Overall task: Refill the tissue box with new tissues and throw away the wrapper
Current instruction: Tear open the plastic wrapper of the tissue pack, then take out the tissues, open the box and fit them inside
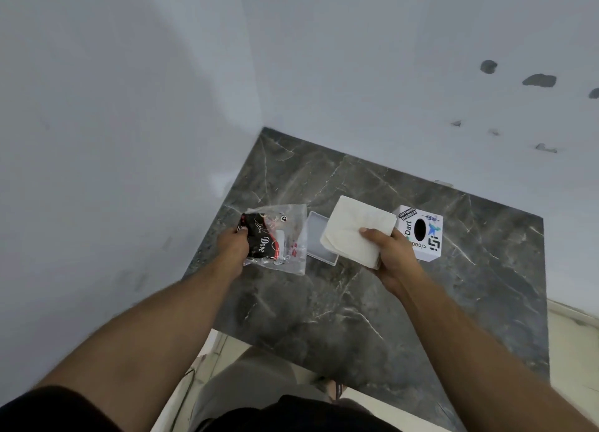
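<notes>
The right hand (387,251) covers the near-left corner of the tissue box (421,233), cutting off its printed word. The tissue stack (356,233) hides part of the clear lid (316,238) behind it. Small wrapper (278,237) print beside the left hand (233,245) is unreadable.

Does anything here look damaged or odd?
Yes. The white wall behind the marble table has dark chipped patches at upper right, like missing paint. Nothing looks spilled.
</notes>
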